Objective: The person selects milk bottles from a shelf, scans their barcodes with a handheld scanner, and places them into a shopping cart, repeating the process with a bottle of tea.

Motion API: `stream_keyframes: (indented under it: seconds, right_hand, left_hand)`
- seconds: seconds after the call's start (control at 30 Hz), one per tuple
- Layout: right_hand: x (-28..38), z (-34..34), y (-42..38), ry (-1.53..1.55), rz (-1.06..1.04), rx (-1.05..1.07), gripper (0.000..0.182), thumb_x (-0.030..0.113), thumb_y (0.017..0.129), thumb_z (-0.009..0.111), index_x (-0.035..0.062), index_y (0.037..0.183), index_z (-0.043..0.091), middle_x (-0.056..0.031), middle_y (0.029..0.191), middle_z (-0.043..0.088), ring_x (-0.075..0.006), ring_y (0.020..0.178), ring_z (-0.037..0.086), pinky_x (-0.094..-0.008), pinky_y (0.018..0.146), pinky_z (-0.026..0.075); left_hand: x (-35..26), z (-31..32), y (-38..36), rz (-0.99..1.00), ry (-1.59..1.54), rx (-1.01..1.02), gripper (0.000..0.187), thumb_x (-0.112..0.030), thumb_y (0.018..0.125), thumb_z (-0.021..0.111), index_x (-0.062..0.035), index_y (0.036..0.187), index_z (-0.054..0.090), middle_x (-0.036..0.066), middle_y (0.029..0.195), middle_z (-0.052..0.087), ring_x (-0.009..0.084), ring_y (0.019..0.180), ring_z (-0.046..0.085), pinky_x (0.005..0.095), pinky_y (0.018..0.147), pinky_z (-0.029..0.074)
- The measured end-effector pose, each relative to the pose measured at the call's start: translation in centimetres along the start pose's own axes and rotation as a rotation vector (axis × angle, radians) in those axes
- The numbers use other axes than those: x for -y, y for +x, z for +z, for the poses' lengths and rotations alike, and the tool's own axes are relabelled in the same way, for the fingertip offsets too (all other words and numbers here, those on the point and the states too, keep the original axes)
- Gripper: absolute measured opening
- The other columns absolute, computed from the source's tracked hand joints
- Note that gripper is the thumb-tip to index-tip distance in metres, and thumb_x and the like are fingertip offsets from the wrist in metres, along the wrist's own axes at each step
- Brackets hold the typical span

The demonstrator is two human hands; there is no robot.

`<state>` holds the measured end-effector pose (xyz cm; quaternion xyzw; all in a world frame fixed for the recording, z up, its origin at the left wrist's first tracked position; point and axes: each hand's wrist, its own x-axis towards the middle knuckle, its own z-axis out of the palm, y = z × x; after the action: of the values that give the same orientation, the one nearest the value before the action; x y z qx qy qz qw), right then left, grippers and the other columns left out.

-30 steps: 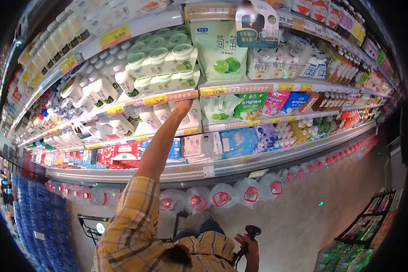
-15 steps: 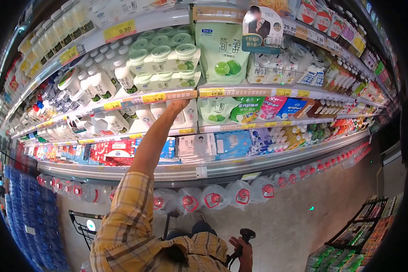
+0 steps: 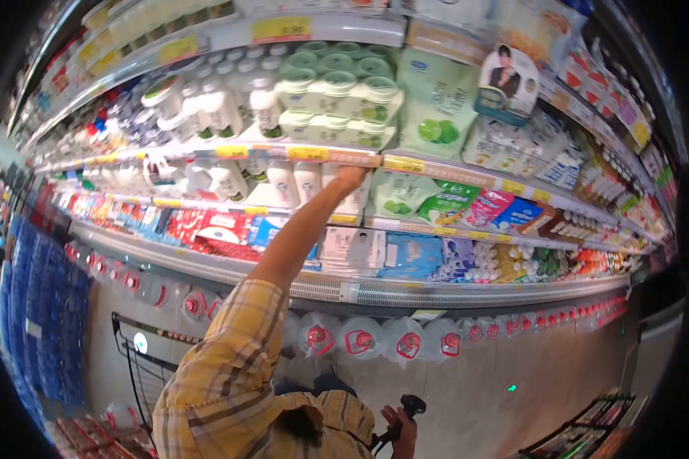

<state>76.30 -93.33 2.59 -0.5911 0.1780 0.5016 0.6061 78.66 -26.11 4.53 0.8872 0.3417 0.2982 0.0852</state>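
My left hand reaches up to the dairy shelf, just under the price rail. Its fingers are hard to make out against the rail and the goods behind. Nearest to it are white bottles on the lower shelf, with a pouch with limes to its right. Above the rail stand stacked green-lidded cups and a large green pouch. Low at my right side, my right hand is closed around a black handle with a rounded end.
A chilled display shelf spans the view. Large water bottles with red handles line the floor along its base. A black cart stands at left beside stacked blue packs. Another rack is at lower right.
The view has turned, so the shelves sit further right and lower. My left hand stays by the price rail, slightly more to the right along it. My right hand's fingers look more curled.
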Motion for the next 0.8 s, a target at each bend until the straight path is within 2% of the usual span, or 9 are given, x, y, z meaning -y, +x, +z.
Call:
stream_keyframes:
  seconds: [0.07, 0.17, 0.2, 0.3, 0.4, 0.47, 0.5, 0.6, 0.8]
  right_hand:
    - [0.5, 0.5, 0.1, -0.038, 0.014, 0.002, 0.028, 0.018, 0.083, 0.064, 0.0005, 0.099, 0.049, -0.0238, 0.097, 0.063, -0.0336, 0.092, 0.064, -0.0247, 0.053, 0.045]
    - [0.5, -0.2, 2.0, -0.099, 0.043, 0.044, 0.028, 0.017, 0.083, 0.063, 0.0014, 0.102, 0.049, -0.0205, 0.1, 0.063, -0.0318, 0.093, 0.064, -0.0238, 0.052, 0.044]
    - [0.6, -0.4, 2.9, -0.123, 0.054, 0.082, 0.027, 0.015, 0.083, 0.062, 0.0014, 0.103, 0.051, -0.0176, 0.102, 0.063, -0.0305, 0.094, 0.064, -0.024, 0.053, 0.043]
    - [1.2, 1.2, 4.8, -0.181, 0.089, 0.114, 0.029, 0.014, 0.082, 0.062, 0.0005, 0.105, 0.049, -0.0181, 0.1, 0.063, -0.03, 0.091, 0.064, -0.0235, 0.052, 0.042]
    - [2.5, 4.3, 5.6, -0.274, 0.119, 0.224, 0.031, 0.014, 0.082, 0.062, 0.0001, 0.106, 0.048, -0.0176, 0.098, 0.064, -0.0281, 0.09, 0.065, -0.0239, 0.052, 0.042]
    - [2.9, 6.5, 6.7, -0.436, 0.084, 0.295, 0.019, 0.02, 0.083, 0.063, 0.0039, 0.085, 0.052, -0.0214, 0.098, 0.064, -0.0283, 0.091, 0.064, -0.0226, 0.05, 0.042]
    - [3.0, 7.6, 7.0, -0.507, 0.072, 0.32, 0.017, 0.019, 0.083, 0.063, 0.0053, 0.086, 0.053, -0.0202, 0.094, 0.065, -0.0242, 0.084, 0.065, -0.0228, 0.05, 0.042]
    - [2.0, 9.9, 11.0, -0.646, 0.132, 0.408, 0.016, 0.02, 0.083, 0.062, 0.0065, 0.079, 0.053, -0.0177, 0.09, 0.066, -0.0216, 0.077, 0.066, -0.0233, 0.05, 0.043]
    - [0.4, 18.0, 12.7, -1.006, 0.278, 0.586, 0.021, 0.02, 0.082, 0.064, 0.0029, 0.085, 0.052, -0.0221, 0.098, 0.063, -0.0336, 0.089, 0.064, -0.0275, 0.07, 0.049]
  left_hand:
    - [-1.6, -0.8, -2.1, -0.192, -0.135, 0.085, 0.041, -0.016, 0.079, 0.062, -0.0016, 0.116, 0.051, 0.024, 0.115, 0.051, 0.0396, 0.11, 0.047, 0.0456, 0.091, 0.039]
    - [-5.7, -4.4, -8.6, -0.128, -0.185, -0.139, 0.071, -0.01, 0.074, 0.064, 0.0026, 0.133, 0.027, 0.032, 0.123, 0.034, 0.0482, 0.107, 0.043, 0.0471, 0.089, 0.042]
    - [-6.5, -5.1, -11.9, 0.01, -0.206, -0.249, 0.066, -0.009, 0.075, 0.062, 0.0021, 0.131, 0.03, 0.031, 0.121, 0.037, 0.0471, 0.107, 0.043, 0.0481, 0.089, 0.041]
    - [-8.1, -8.1, -23.3, -0.054, -0.405, -0.07, 0.054, -0.012, 0.081, 0.059, 0.0003, 0.128, 0.036, 0.025, 0.116, 0.045, 0.0431, 0.106, 0.047, 0.0445, 0.091, 0.04]
    - [-10.0, -13.8, -35.5, -0.478, -0.608, 0.001, 0.042, -0.01, 0.081, 0.063, -0.0032, 0.121, 0.051, 0.014, 0.103, 0.06, 0.0261, 0.095, 0.06, 0.0364, 0.085, 0.047]
    - [-11.4, -17.5, -43.5, -0.79, -0.735, -0.091, 0.037, -0.009, 0.083, 0.062, -0.0036, 0.119, 0.053, 0.007, 0.094, 0.063, 0.0164, 0.086, 0.061, 0.0316, 0.077, 0.05]
    - [-12.3, -19.5, -47.0, -0.96, -0.738, -0.175, 0.034, -0.009, 0.084, 0.061, -0.0036, 0.117, 0.053, 0.004, 0.091, 0.063, 0.0118, 0.082, 0.06, 0.0289, 0.073, 0.05]
    - [-14.1, -24.5, -57.2, -1.162, -0.546, -0.44, 0.029, -0.006, 0.083, 0.061, -0.0036, 0.112, 0.056, 0.003, 0.083, 0.062, 0.0099, 0.075, 0.058, 0.0262, 0.066, 0.05]
    - [-18.6, -26.9, -73.8, -1.537, -0.262, -0.873, 0.025, -0.006, 0.084, 0.061, -0.003, 0.109, 0.058, 0.004, 0.081, 0.06, 0.0088, 0.073, 0.057, 0.0254, 0.06, 0.049]
